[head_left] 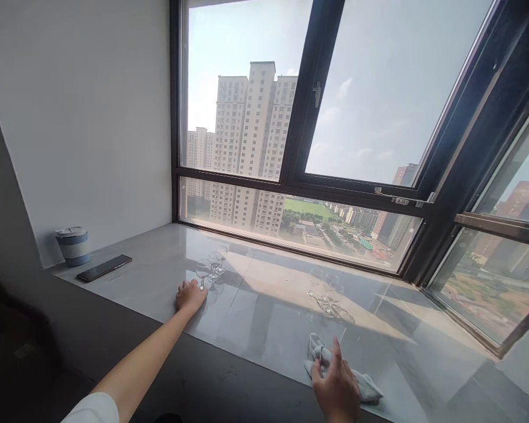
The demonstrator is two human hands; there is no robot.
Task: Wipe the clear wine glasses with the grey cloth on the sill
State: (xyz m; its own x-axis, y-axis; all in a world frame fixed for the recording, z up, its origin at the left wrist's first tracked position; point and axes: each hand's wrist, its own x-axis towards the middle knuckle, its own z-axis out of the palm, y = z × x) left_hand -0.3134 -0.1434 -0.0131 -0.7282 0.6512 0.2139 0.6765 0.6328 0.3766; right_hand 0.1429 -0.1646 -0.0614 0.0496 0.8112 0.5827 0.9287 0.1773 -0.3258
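Observation:
My left hand [191, 295] is at the sill's front left part, its fingers closed at the stem and foot of a clear stemmed glass [203, 269]. That glass stands upright. Just behind it are more stemmed glasses [214, 264], close together. At the lower right, my right hand [337, 385] has its fingers curled on a pale grey cloth [370, 389], with the index finger pointing up. Parts of the cloth spread out on both sides of the hand. Beyond the cloth, several other clear glasses [326, 299] stand in a group, faint against the glare.
The glossy tiled sill [260, 329] runs below a dark-framed window [291, 188]. A phone [104, 268] lies flat at the left, beside a blue and white tub [73, 247] against the wall. The sill's front edge drops to a dark area.

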